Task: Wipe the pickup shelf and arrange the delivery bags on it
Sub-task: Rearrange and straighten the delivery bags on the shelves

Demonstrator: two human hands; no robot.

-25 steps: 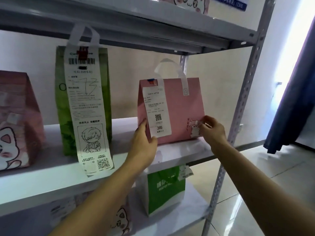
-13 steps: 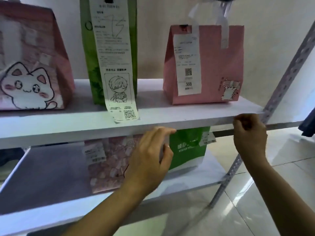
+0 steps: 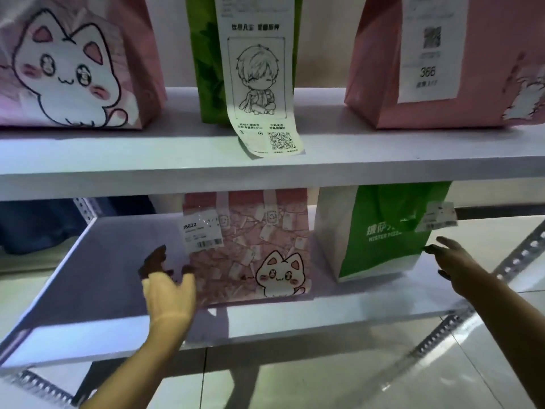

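On the lower shelf [image 3: 97, 293] stand a pink cat-print bag [image 3: 250, 246] and, to its right, a green and white pizza bag [image 3: 380, 231]. My left hand [image 3: 168, 287] reaches in with spread fingers at the pink bag's lower left corner, touching or nearly touching it. Beside the green bag's right edge, my right hand [image 3: 454, 264] is open, its fingertips next to the bag. The upper shelf [image 3: 147, 160] carries a pink cat bag [image 3: 76, 63], a green bag [image 3: 206, 60] with a long receipt, and a pink bag [image 3: 442, 60] numbered 366.
A perforated metal upright [image 3: 519, 258] rises at the right, just behind my right hand. The left half of the lower shelf holds no bags. Glossy floor tiles [image 3: 324, 379] lie below the shelf. Something dark blue [image 3: 38, 225] sits behind the lower shelf at left.
My view dropped from the upper shelf to the lower one. Both hands left the pink 366 bag, came down and opened, now reaching beside the two lower bags.
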